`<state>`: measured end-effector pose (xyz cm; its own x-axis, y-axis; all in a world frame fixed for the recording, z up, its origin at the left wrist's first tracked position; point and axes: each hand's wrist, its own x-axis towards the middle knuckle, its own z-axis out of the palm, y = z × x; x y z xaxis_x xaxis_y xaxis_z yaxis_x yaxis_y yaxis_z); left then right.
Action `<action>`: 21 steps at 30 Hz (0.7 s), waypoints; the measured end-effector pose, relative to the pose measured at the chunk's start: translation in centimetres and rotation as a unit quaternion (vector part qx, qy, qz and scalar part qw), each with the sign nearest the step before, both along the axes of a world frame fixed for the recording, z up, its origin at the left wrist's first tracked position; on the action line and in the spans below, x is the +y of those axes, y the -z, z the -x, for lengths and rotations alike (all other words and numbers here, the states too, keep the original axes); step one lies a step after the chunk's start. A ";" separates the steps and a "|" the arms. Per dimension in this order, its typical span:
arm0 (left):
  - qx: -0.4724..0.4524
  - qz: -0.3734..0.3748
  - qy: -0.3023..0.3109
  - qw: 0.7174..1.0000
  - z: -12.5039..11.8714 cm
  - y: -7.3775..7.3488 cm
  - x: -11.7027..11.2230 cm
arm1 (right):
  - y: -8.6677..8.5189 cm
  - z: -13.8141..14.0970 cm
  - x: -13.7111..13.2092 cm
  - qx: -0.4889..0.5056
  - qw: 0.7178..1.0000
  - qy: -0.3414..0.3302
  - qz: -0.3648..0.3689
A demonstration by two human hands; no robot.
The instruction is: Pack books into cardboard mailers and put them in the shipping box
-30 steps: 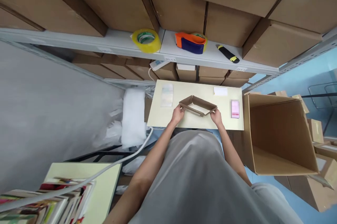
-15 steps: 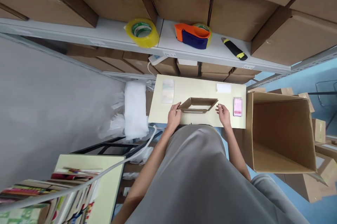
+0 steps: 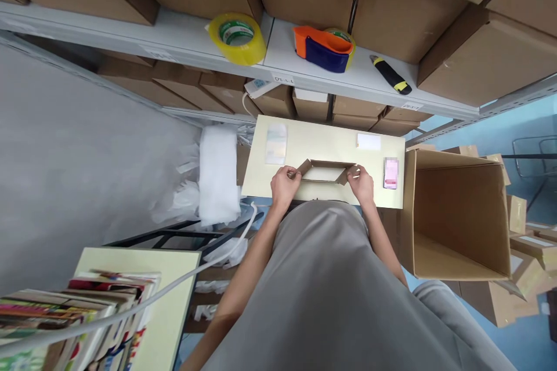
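Note:
A small cardboard box [image 3: 333,164], spread into an open frame with the pale tabletop showing through it, stands on the narrow table [image 3: 322,194] in front of me. My left hand [image 3: 285,186] pinches its left end. At the opposite end, the fingers of my right hand [image 3: 361,184] are closed on a slanted flap. A clear plastic-wrapped packet [image 3: 276,144] lies beyond my left hand. To the right of my right hand are a phone with a pink screen [image 3: 390,173] and a white card or small box [image 3: 368,141].
Above the table, a shelf holds a yellow tape roll [image 3: 237,39], an orange and blue tape dispenser [image 3: 324,49] and a utility knife [image 3: 391,75]. A large open carton [image 3: 461,214] stands at right. White wrap [image 3: 219,176] and books [image 3: 100,313] are at left.
My right hand has moved in to the box's right end and closed on it. The box now stands more open, with the tabletop visible through it. My left hand stays at its end.

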<state>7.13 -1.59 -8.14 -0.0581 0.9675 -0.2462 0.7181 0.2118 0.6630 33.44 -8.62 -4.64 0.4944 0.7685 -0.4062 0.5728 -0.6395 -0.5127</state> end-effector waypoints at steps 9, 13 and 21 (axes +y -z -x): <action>-0.033 -0.044 0.031 0.998 -0.4 -0.5 -2.1 | 0.4 1.3 0.4 -0.061 0.992 -0.102 -0.034; -0.044 -0.048 0.057 0.996 -0.5 0.4 -2.6 | 1.7 1.6 0.6 -0.070 0.986 -0.144 -0.056; -0.119 -0.066 0.177 0.975 0.1 1.6 -3.6 | 2.5 0.5 -1.6 0.009 0.972 -0.201 -0.124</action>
